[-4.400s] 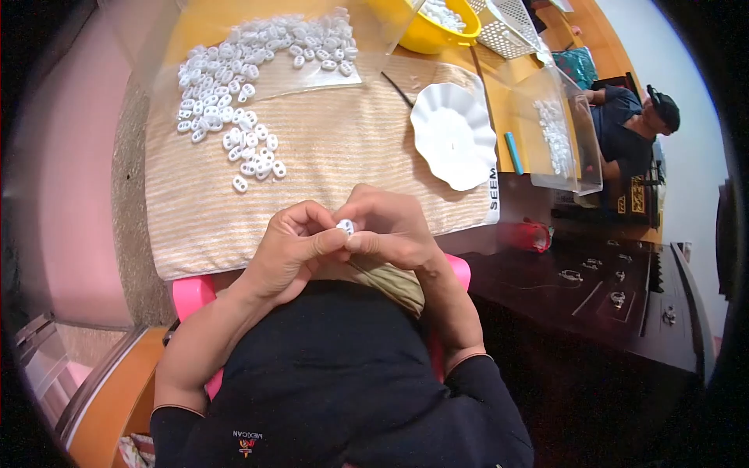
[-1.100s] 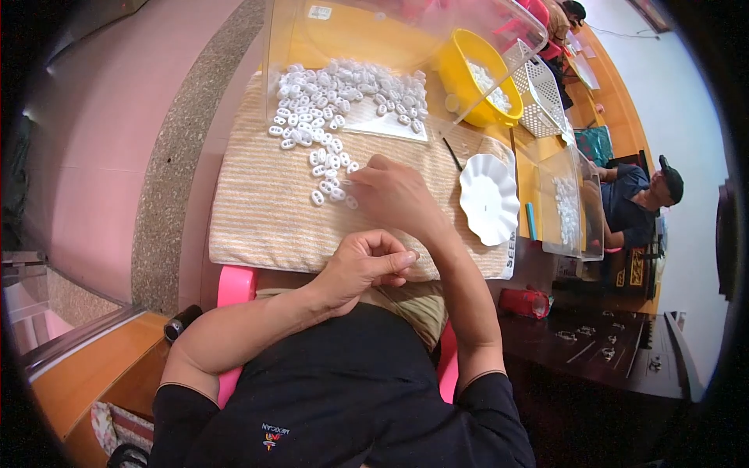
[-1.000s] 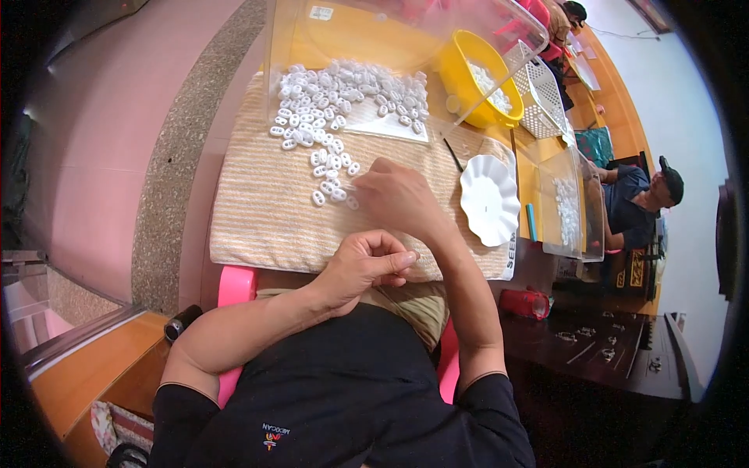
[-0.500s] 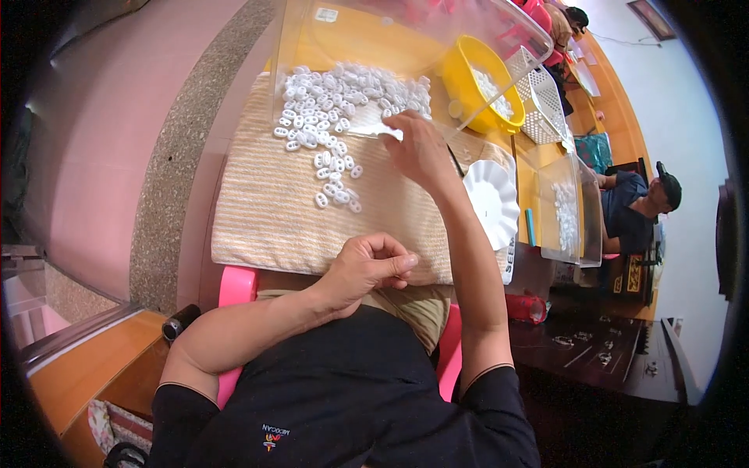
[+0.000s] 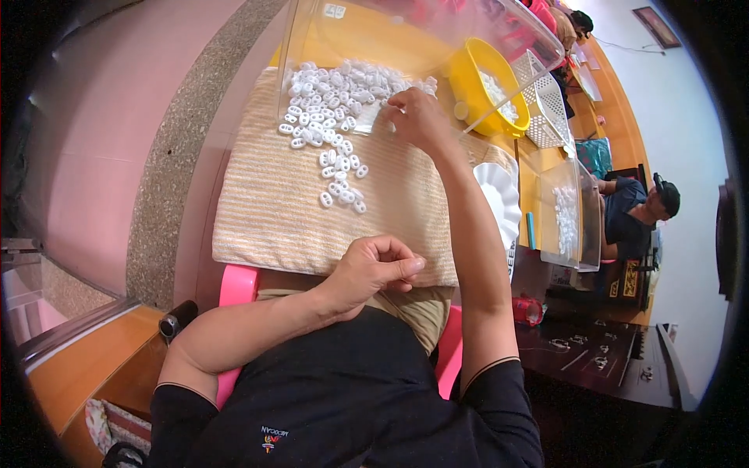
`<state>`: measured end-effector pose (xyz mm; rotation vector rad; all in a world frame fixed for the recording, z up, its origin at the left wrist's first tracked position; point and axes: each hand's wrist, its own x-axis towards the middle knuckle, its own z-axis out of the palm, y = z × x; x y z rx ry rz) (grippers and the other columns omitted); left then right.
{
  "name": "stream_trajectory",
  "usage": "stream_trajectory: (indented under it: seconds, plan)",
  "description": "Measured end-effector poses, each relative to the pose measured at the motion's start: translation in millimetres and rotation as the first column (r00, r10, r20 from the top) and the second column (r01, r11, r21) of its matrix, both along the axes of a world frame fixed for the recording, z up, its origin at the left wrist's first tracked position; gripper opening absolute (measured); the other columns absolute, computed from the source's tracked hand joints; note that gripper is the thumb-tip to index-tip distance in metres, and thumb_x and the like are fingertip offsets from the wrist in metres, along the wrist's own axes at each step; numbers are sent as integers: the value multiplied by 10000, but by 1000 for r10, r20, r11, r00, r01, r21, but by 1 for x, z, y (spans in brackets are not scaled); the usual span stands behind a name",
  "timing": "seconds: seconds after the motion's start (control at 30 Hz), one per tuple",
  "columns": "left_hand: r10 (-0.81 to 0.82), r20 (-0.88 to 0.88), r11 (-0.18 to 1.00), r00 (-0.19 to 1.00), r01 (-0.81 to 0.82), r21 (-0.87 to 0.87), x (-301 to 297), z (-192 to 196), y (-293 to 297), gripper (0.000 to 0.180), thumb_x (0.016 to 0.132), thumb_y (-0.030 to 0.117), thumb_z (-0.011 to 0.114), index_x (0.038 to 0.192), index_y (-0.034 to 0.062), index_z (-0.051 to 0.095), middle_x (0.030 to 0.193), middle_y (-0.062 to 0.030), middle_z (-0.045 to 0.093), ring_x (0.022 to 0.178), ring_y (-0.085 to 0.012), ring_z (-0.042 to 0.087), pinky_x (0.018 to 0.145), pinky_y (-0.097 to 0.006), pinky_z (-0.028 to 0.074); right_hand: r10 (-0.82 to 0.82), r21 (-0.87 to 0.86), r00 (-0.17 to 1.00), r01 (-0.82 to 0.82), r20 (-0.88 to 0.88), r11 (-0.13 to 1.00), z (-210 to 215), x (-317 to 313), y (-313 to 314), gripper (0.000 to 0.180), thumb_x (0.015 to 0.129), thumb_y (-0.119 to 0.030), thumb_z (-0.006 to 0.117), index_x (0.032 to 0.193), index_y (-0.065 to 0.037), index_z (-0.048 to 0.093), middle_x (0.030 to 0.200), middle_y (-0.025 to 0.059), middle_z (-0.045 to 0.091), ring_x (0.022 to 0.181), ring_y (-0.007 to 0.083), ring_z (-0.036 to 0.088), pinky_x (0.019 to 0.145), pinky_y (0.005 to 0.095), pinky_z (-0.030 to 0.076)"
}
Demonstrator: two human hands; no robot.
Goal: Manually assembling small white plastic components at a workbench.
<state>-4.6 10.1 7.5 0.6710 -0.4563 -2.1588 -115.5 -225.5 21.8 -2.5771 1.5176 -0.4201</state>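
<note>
Small white oval plastic pieces with two holes [image 5: 339, 87] lie heaped in a clear plastic bin [image 5: 367, 31] and spill toward me over a striped tan towel [image 5: 269, 187]. My right hand [image 5: 419, 118] is over the right side of the heap at the bin's near edge. Its fingers are bent down and drawn together, and whatever they hold is hidden. Close to me, above my lap by the towel's front edge, my left hand [image 5: 376, 267] is closed, thumb pressed to the forefinger. Nothing I can name shows in that pinch.
Beyond my right hand stand a yellow basin [image 5: 468, 66] with white pieces and a white perforated basket [image 5: 544, 109]. A white scalloped dish [image 5: 497, 199] lies by my right forearm. Another clear bin [image 5: 573, 253] and a seated person [image 5: 632, 207] are at the right.
My right hand has moved forward to the heap, up to the bin's edge. My left hand stays nearly where it was, still pinched. The view has shifted slightly.
</note>
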Motion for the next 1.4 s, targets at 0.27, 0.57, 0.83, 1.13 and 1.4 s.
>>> stream_trajectory:
  seconds: [0.27, 0.57, 0.83, 1.13, 1.4]
  plan:
    - [-3, -5, 1000, 1000, 3, -16, 0, -1, 0, 138, 866, 163, 718, 880, 50, 641, 789, -10, 629, 677, -68, 579, 644, -208, 509, 14, -12, 999, -14, -42, 1000, -2, -6, -11, 217, 823, -238, 614, 940, -91, 723, 926, 148, 685, 903, 333, 642, 779, 421, 503]
    - [-4, -6, 1000, 1000, 4, -18, 0, 1, 0, 140, 868, 164, 716, 879, 46, 642, 789, -13, 634, 681, -67, 581, 645, -208, 511, -27, 81, 994, 36, -104, 996, 2, -3, -12, 243, 843, -232, 578, 989, -92, 713, 954, 150, 690, 907, 324, 648, 776, 415, 510]
    - [-12, -15, 1000, 1000, 11, -17, -1, -2, 0, 93, 884, 117, 687, 908, 47, 629, 824, -21, 633, 711, -77, 603, 652, -220, 537, -35, 123, 995, 46, -97, 991, 5, 12, -13, 235, 828, -255, 587, 942, -95, 716, 966, 177, 677, 933, 375, 636, 818, 458, 507]
    - [-19, -17, 1000, 1000, 19, -24, 0, -1, 0, 89, 885, 117, 686, 911, 51, 633, 831, -17, 637, 718, -75, 606, 660, -223, 541, -28, 308, 1000, 23, 10, 951, -4, 13, -32, 202, 806, -246, 635, 879, -77, 719, 895, 175, 693, 850, 339, 662, 751, 417, 519]
    - [-19, -6, 1000, 1000, 19, -22, 2, 0, 1, 86, 884, 119, 688, 911, 56, 635, 827, -11, 637, 719, -73, 604, 662, -223, 542, 38, 310, 999, -48, 37, 950, -6, 8, -22, 220, 814, -235, 641, 913, -49, 705, 931, 168, 693, 876, 336, 658, 769, 409, 511]
